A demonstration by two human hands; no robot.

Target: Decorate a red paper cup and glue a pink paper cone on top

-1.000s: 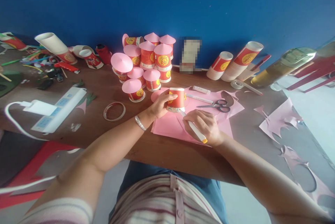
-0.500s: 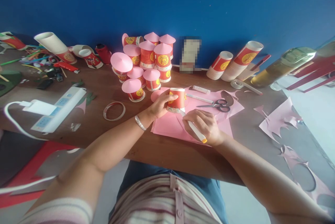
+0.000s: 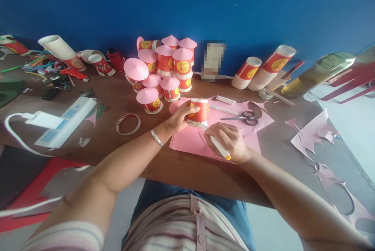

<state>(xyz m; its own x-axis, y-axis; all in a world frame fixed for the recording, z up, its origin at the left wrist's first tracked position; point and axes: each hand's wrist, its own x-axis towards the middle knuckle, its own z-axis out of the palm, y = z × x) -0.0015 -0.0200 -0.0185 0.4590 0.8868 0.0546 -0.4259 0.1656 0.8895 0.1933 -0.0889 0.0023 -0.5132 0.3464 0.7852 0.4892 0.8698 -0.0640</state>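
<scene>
A red paper cup (image 3: 200,112) with yellow print is gripped by my left hand (image 3: 180,118), its thumb across the red side. My right hand (image 3: 227,141) is closed around a white marker (image 3: 220,148) with an orange end. The marker's tip meets the white band at the cup's lower edge, or lies very close to it. Beneath both hands is pink paper (image 3: 187,141). Dark-handled scissors (image 3: 244,118), a second white pen (image 3: 224,110) and a small white tube (image 3: 225,100) rest on that paper. Several red cups with pink cone tops (image 3: 147,96) stand beyond my left hand.
Left of my arms are a white power strip (image 3: 67,122) with a charger plugged in and a cardboard ring (image 3: 127,124). Stacked paper cups (image 3: 271,67), a tape roll (image 3: 266,94) and a gold bottle (image 3: 316,75) stand at the right. Pink scraps (image 3: 313,133) lie near the right edge.
Almost nothing differs. The cup appears turned very slightly in my left hand, with more yellow print at its left side; the marker stays at its lower edge.
</scene>
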